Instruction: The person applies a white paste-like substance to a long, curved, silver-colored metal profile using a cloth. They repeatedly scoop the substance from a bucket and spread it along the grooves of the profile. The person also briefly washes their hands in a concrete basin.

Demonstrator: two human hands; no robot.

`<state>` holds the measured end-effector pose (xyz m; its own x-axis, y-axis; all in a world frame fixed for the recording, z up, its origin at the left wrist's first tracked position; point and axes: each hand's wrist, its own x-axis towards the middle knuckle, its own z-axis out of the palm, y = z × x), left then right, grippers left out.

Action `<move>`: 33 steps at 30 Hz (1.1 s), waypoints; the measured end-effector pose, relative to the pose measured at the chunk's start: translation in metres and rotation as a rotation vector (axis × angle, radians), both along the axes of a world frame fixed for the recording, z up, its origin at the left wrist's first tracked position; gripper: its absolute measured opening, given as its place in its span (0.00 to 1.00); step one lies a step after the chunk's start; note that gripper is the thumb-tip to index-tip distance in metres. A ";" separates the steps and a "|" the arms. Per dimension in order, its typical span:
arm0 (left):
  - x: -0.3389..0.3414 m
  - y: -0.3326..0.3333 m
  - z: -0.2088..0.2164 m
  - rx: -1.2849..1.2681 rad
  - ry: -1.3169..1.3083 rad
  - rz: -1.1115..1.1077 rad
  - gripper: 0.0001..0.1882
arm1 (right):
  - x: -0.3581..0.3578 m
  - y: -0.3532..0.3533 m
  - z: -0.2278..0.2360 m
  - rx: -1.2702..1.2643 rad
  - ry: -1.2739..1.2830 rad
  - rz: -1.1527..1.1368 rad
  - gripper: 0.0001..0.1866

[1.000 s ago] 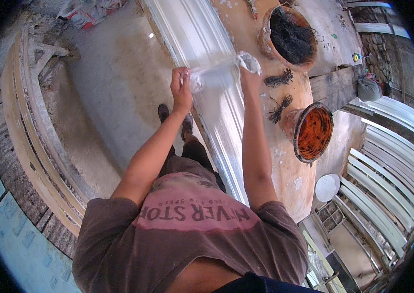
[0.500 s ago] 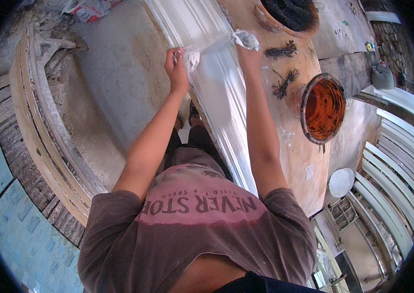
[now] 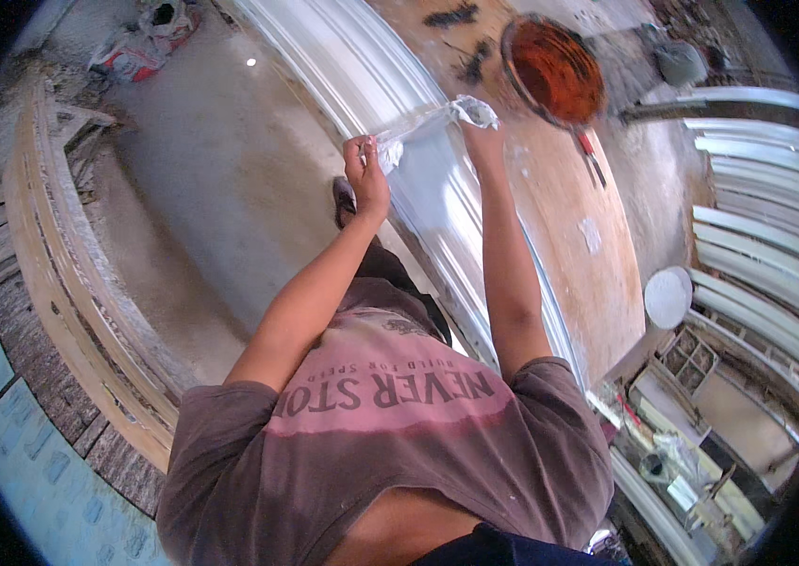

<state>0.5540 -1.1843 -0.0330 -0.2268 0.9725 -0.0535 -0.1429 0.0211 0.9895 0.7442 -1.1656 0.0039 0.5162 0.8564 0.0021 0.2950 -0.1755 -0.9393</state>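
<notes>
Stretching a whitish strip [image 3: 423,123], perhaps cloth, left hand [image 3: 368,179], right hand [image 3: 480,137] half-hidden.

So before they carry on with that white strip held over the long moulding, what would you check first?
1. Left hand gripping its end of the white strip: ok.
2. Right hand gripping the other end: ok.
3. Strip stretched between both hands: ok.
4. Strip lying across the white moulding: ok, though contact cannot be told.
5. Orange-lined bowl on the bench apart from the right hand: ok.
6. Strip wet or dry: cannot tell.
</notes>
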 end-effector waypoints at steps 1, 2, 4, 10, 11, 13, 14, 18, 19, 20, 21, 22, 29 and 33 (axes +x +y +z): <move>0.006 -0.019 -0.001 0.006 0.025 -0.015 0.10 | 0.007 -0.018 0.002 -0.009 0.010 -0.002 0.13; 0.011 -0.037 -0.002 0.012 0.049 -0.029 0.10 | 0.013 -0.039 0.003 -0.018 0.020 -0.003 0.12; 0.024 -0.084 0.002 -0.007 0.067 -0.065 0.10 | 0.023 -0.086 0.011 -0.065 -0.100 -0.034 0.12; 0.056 -0.212 0.007 -0.070 0.050 -0.135 0.10 | 0.064 -0.207 0.003 -0.078 -0.033 -0.031 0.12; 0.063 -0.234 0.006 -0.053 0.067 -0.144 0.09 | 0.071 -0.230 0.003 -0.104 -0.028 -0.046 0.12; 0.075 -0.277 -0.001 -0.055 0.020 -0.157 0.08 | 0.079 -0.269 0.012 -0.145 -0.024 -0.064 0.12; 0.082 -0.298 -0.005 -0.056 -0.003 -0.162 0.08 | 0.085 -0.289 0.013 -0.143 -0.010 -0.056 0.12; 0.111 -0.390 0.010 -0.060 0.018 -0.219 0.09 | 0.119 -0.383 0.015 -0.171 0.002 -0.044 0.13; 0.119 -0.413 0.011 -0.034 0.041 -0.216 0.09 | 0.125 -0.405 0.018 -0.183 0.001 -0.035 0.14; 0.127 -0.436 0.012 -0.008 0.064 -0.213 0.08 | 0.132 -0.428 0.019 -0.177 -0.007 -0.033 0.14; 0.135 -0.459 0.011 0.024 0.090 -0.214 0.08 | 0.140 -0.452 0.018 -0.164 -0.014 -0.037 0.14; 0.145 -0.483 0.010 0.027 0.076 -0.205 0.08 | 0.149 -0.477 0.017 -0.152 -0.020 -0.041 0.15; 0.209 -0.671 0.006 0.009 0.068 -0.180 0.08 | 0.219 -0.656 0.001 -0.147 -0.084 -0.006 0.14; 0.243 -0.773 0.013 -0.030 0.060 -0.233 0.08 | 0.253 -0.761 0.003 -0.145 -0.066 -0.067 0.15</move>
<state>0.7972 -1.9572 -0.0195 -0.0005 0.9971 -0.0764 -0.0718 0.0762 0.9945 0.9974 -1.9264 0.0064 0.5752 0.8138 -0.0829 0.3383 -0.3289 -0.8817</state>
